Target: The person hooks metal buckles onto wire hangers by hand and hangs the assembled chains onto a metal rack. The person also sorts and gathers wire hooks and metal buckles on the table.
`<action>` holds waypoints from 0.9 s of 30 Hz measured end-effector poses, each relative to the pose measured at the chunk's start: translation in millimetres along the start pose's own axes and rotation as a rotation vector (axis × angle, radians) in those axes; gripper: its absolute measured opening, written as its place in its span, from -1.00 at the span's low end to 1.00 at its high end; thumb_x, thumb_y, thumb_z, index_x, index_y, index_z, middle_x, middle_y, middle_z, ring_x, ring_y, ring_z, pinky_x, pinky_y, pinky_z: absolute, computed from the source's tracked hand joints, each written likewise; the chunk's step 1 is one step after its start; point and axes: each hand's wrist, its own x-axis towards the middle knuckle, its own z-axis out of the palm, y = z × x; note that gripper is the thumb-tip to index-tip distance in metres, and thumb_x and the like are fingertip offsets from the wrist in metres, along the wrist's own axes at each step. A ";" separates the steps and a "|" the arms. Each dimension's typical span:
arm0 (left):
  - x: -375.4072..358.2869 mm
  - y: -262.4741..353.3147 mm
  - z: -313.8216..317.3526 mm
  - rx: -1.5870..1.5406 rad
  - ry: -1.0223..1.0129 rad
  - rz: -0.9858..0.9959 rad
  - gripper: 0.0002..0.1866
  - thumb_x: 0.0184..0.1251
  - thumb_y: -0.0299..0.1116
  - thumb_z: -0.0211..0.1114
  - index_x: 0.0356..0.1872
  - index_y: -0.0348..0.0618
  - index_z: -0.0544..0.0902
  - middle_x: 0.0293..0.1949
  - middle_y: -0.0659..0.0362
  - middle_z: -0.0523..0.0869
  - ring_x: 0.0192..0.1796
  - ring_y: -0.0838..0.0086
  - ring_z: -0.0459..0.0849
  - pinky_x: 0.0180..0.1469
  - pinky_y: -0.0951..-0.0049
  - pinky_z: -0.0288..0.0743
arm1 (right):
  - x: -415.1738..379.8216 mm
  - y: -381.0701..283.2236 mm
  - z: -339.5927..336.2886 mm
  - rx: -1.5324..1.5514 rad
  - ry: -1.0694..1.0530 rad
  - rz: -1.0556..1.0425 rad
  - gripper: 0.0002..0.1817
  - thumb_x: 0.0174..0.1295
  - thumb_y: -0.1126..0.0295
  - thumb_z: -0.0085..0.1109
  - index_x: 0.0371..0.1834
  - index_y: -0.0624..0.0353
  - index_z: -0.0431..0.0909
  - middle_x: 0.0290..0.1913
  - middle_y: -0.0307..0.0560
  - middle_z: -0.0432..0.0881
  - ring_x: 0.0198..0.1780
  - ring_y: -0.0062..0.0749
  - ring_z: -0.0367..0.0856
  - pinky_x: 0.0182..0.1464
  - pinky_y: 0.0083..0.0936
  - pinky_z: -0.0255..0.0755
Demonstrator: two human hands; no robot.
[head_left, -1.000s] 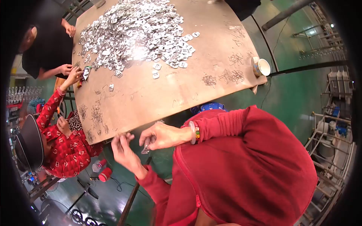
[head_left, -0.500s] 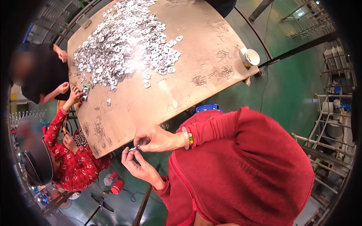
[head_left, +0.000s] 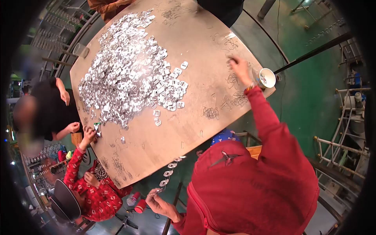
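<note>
**at the brown surface point(head_left: 168, 137), my hands have parted**

across the middle of my view the surface spreads widest, with people around it. on my left a person in a patterned red top point(head_left: 98, 201) sits nearest, and beyond is a person in black point(head_left: 47, 105); their hands are at the edge, well apart from mine.

next in size is the heap of metal tabs point(head_left: 125, 66), piled on the far left part, a few loose ones lying just beside it.

my right hand point(head_left: 241, 70) has gone out over the right side, away from my left. it is blurred, and i can't tell whether its fingers are apart or pinching something. it is nearest to the thin dark wires point(head_left: 211, 113) strewn in tangles, and to the white cup point(head_left: 271, 75) by the corner.

my left hand point(head_left: 162, 205) is off the near edge, fingertips closed on the lower end of a chain of tabs point(head_left: 168, 173). the chain slants up to the edge; whether it touches there, i can't tell. as i judge it, the parting leaves the left alone to mind the chain.
</note>
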 end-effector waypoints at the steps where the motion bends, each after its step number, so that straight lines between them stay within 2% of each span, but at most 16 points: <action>1: -1.1 0.8 2.5 0.019 -0.002 -0.026 -0.97 0.39 -0.54 -0.03 -0.26 -0.28 0.36 -0.32 0.06 0.48 -0.24 0.39 0.51 -0.06 0.38 0.42 | 27.4 39.0 -10.5 -0.150 0.099 -0.083 -0.75 0.16 0.47 0.03 -0.13 0.23 0.62 -0.32 -0.04 0.67 -0.30 -0.40 0.63 -0.23 -0.50 0.51; 2: -1.7 1.6 5.5 0.041 -0.004 -0.053 -0.97 0.39 -0.54 -0.03 -0.26 -0.28 0.36 -0.32 0.06 0.48 -0.24 0.40 0.51 -0.07 0.38 0.42 | 48.8 67.1 -14.6 -0.299 0.194 -0.162 -0.76 0.14 0.46 0.05 -0.16 0.21 0.63 -0.30 0.02 0.66 -0.26 -0.29 0.64 -0.18 -0.45 0.50; 6: -3.9 -1.7 13.8 0.087 0.059 -0.157 -0.96 0.38 -0.52 -0.03 -0.29 -0.27 0.35 -0.32 0.08 0.48 -0.26 0.42 0.49 -0.08 0.43 0.40 | 72.6 93.9 -12.0 -0.550 0.089 -0.205 -0.80 0.08 0.43 0.13 -0.24 0.13 0.67 -0.33 0.10 0.55 -0.22 -0.04 0.54 -0.10 -0.31 0.42; 9: -5.4 1.4 19.5 0.128 0.070 -0.171 -0.94 0.38 -0.51 -0.01 -0.29 -0.27 0.35 -0.33 0.07 0.48 -0.26 0.42 0.49 -0.08 0.43 0.39 | 69.4 106.7 -5.9 -0.651 0.091 -0.258 -0.88 0.06 0.43 0.16 -0.36 0.15 0.66 -0.32 0.08 0.52 -0.16 -0.08 0.52 -0.09 -0.28 0.41; 10: -5.2 3.1 22.1 0.124 0.066 -0.170 -0.94 0.39 -0.50 -0.01 -0.29 -0.27 0.36 -0.33 0.07 0.49 -0.26 0.42 0.49 -0.08 0.43 0.39 | 66.4 103.4 -4.4 -0.689 0.095 -0.273 -0.92 0.06 0.48 0.15 -0.40 0.20 0.59 -0.30 0.06 0.50 -0.11 -0.08 0.49 -0.09 -0.28 0.41; 13: -6.7 8.7 22.9 0.119 0.061 -0.165 -0.91 0.39 -0.46 0.01 -0.27 -0.28 0.37 -0.32 0.07 0.49 -0.26 0.42 0.48 -0.06 0.42 0.39 | 60.4 86.2 -2.1 -0.935 0.035 -0.277 -0.89 0.05 0.53 0.10 -0.34 0.24 0.54 -0.29 0.03 0.50 -0.09 -0.06 0.48 -0.09 -0.25 0.41; 16: -7.3 8.6 21.0 0.111 0.081 -0.147 -0.88 0.40 -0.42 0.03 -0.25 -0.27 0.37 -0.31 0.07 0.49 -0.25 0.42 0.48 -0.04 0.41 0.38 | 71.0 102.4 -3.1 -0.895 0.151 -0.296 -0.87 0.08 0.56 0.02 -0.30 0.29 0.51 -0.29 0.08 0.55 -0.11 0.00 0.51 -0.06 -0.22 0.41; 19: -12.0 9.9 17.6 0.111 0.134 -0.143 -0.86 0.40 -0.39 0.04 -0.24 -0.26 0.37 -0.30 0.07 0.49 -0.24 0.41 0.48 -0.03 0.41 0.38 | 97.8 100.6 -19.0 -0.393 0.265 0.023 -0.86 0.08 0.54 0.01 -0.29 0.29 0.49 -0.22 0.21 0.57 -0.08 0.05 0.53 -0.07 -0.17 0.44; 20: -14.4 6.3 13.3 0.114 0.148 -0.149 -0.86 0.41 -0.38 0.05 -0.23 -0.26 0.37 -0.30 0.07 0.49 -0.24 0.41 0.48 -0.03 0.41 0.38 | 105.8 96.1 -21.8 -0.371 0.263 0.070 -0.81 0.08 0.55 0.00 -0.23 0.29 0.51 -0.22 0.27 0.59 -0.11 0.07 0.56 -0.03 -0.18 0.42; 23: -18.4 4.2 9.6 0.118 0.155 -0.151 -0.85 0.41 -0.37 0.05 -0.23 -0.26 0.37 -0.29 0.08 0.49 -0.23 0.41 0.49 -0.04 0.41 0.39 | 137.2 126.2 -12.4 -0.395 0.282 -0.089 -0.69 0.11 0.52 -0.01 -0.05 0.27 0.53 -0.16 0.27 0.59 -0.04 0.06 0.55 0.03 -0.25 0.40; 24: -19.0 4.6 9.9 0.121 0.152 -0.149 -0.85 0.41 -0.36 0.05 -0.22 -0.26 0.37 -0.29 0.08 0.49 -0.23 0.41 0.49 -0.04 0.41 0.39 | 141.4 125.1 -8.4 -0.404 0.305 -0.128 -0.68 0.09 0.51 0.04 -0.05 0.26 0.56 -0.17 0.28 0.58 -0.06 0.06 0.56 0.02 -0.24 0.40; 27: -21.7 7.3 11.1 0.136 0.173 -0.165 -0.84 0.41 -0.35 0.05 -0.23 -0.26 0.37 -0.29 0.09 0.48 -0.22 0.41 0.49 -0.05 0.41 0.39 | 141.8 122.3 -7.5 -0.615 0.182 -0.081 -0.73 0.05 0.49 0.12 -0.14 0.23 0.62 -0.17 0.26 0.58 -0.08 0.05 0.56 0.00 -0.24 0.41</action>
